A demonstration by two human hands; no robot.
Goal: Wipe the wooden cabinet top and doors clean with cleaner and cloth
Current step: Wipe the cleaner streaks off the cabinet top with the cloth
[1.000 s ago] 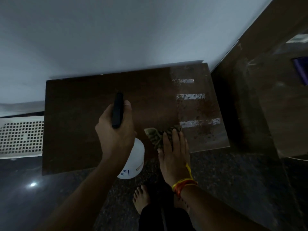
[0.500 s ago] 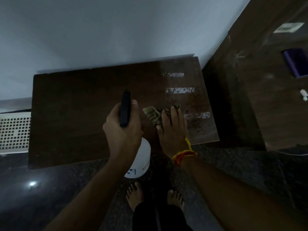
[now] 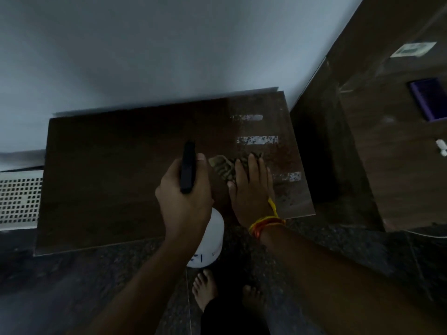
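A dark wooden cabinet top (image 3: 108,180) lies below me against the white wall, with wet speckled patches on its right part. My left hand (image 3: 185,201) grips a white spray bottle (image 3: 210,240) by its black trigger head (image 3: 188,170), held above the cabinet's front edge. My right hand (image 3: 251,197), with a red and yellow thread at the wrist, presses flat on a patterned green cloth (image 3: 223,168) on the right side of the top. Most of the cloth is hidden under the fingers.
A tall dark wooden panel (image 3: 387,153) stands to the right with a purple rectangle (image 3: 429,99) and a white label (image 3: 413,49). A white perforated grille (image 3: 19,199) is at the left. My bare feet (image 3: 205,288) stand on the dark speckled floor.
My right hand has pushed the cloth away from the front edge, farther onto the cabinet top. My left hand with the bottle has shifted right and forward. The view has drawn closer.
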